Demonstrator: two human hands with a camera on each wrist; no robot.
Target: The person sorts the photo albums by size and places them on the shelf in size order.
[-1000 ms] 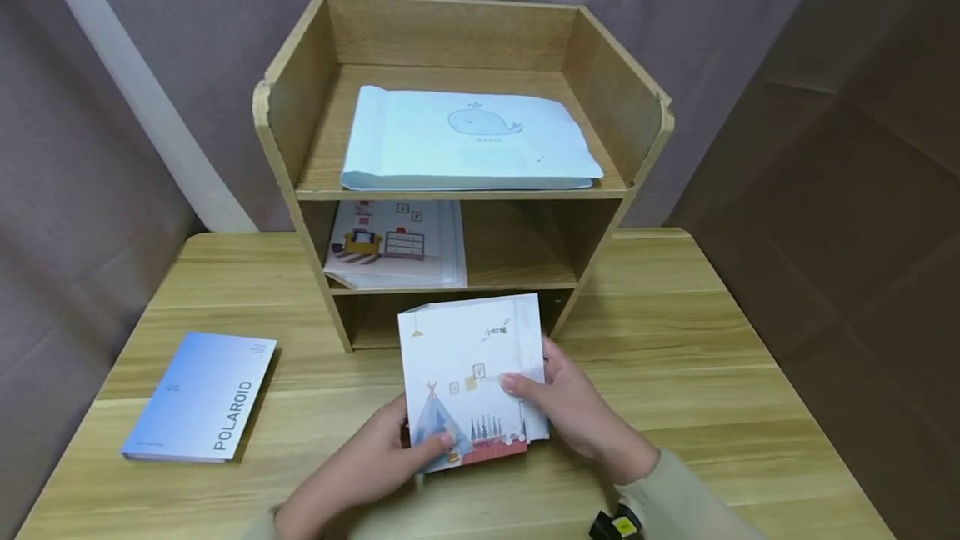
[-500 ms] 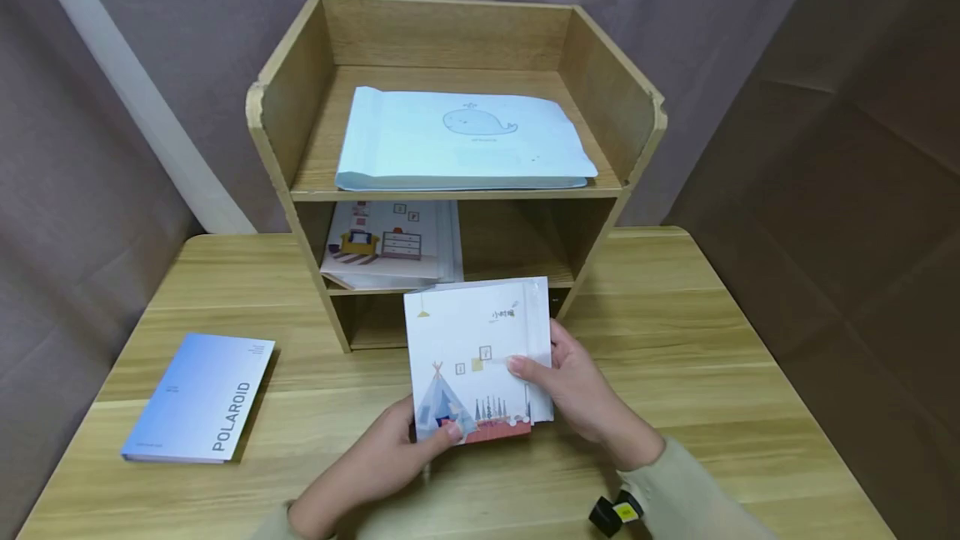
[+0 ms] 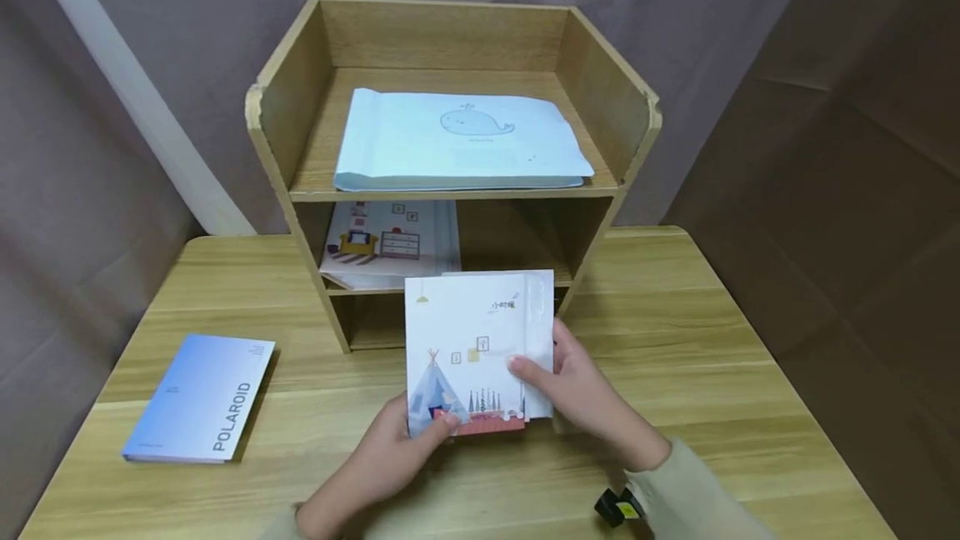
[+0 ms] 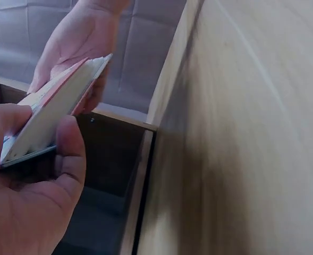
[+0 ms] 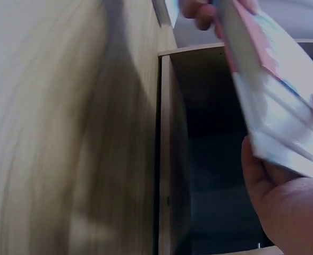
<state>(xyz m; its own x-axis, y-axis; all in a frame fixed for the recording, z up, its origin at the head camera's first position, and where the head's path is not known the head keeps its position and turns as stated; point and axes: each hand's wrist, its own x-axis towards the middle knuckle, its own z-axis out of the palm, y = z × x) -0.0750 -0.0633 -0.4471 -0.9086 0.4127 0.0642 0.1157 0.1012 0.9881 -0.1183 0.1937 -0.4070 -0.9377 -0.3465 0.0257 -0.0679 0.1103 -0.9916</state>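
Note:
Both hands hold a small thick book (image 3: pixel 457 315) with a blue tent on its white cover, in front of the shelf's lower part in the head view. My left hand (image 3: pixel 386 452) grips its lower left corner, thumb on the cover. My right hand (image 3: pixel 585 394) holds the right side, thumb also on the front and fingers behind. A whitish strip (image 3: pixel 538 340) sticks out past the cover's right edge. In the left wrist view, the page block (image 4: pixel 47 114) shows edge-on between thumb and fingers. The right wrist view shows the right hand (image 5: pixel 297 207) under one end.
A three-level wooden shelf (image 3: pixel 450 195) stands on the table (image 3: pixel 697 407). A pale blue whale-printed book (image 3: pixel 405 140) lies on top. Another illustrated book (image 3: pixel 382 252) lies at the middle level's left. A blue POLAROID book (image 3: pixel 198 398) lies on the table at left.
The tent book has risen slightly toward the shelf, both hands moving with it. Its tilt has straightened, and both hands keep their hold. The other books stay put.

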